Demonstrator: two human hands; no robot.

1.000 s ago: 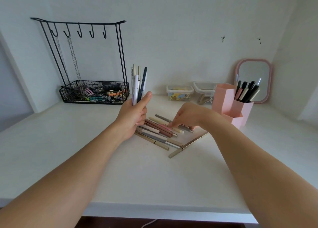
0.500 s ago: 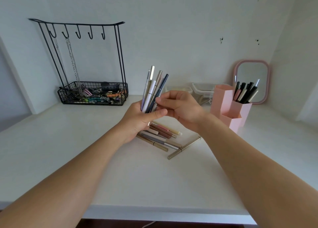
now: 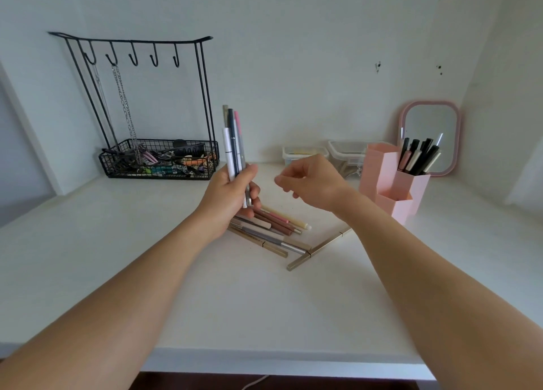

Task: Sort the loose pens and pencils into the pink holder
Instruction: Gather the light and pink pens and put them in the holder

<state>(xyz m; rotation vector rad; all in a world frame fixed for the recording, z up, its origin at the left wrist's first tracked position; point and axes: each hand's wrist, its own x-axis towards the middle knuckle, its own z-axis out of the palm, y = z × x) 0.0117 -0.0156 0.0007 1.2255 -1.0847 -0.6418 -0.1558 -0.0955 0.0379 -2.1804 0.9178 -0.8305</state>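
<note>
She's just passed another pen over: left hand point(image 3: 232, 195) grasps the upright bundle point(image 3: 233, 142); right hand point(image 3: 311, 183), released, hovers at three o'clock, ready for more.

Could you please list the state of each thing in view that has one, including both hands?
Left hand: holds bundle upright.
Right hand: holds nothing, fingers loosely curled.
Bundle: held above the desk.
Loose pens: lying on desk.
Pink holder: upright, dark pens in its back cell.
Wire basket: full of clips.
</note>
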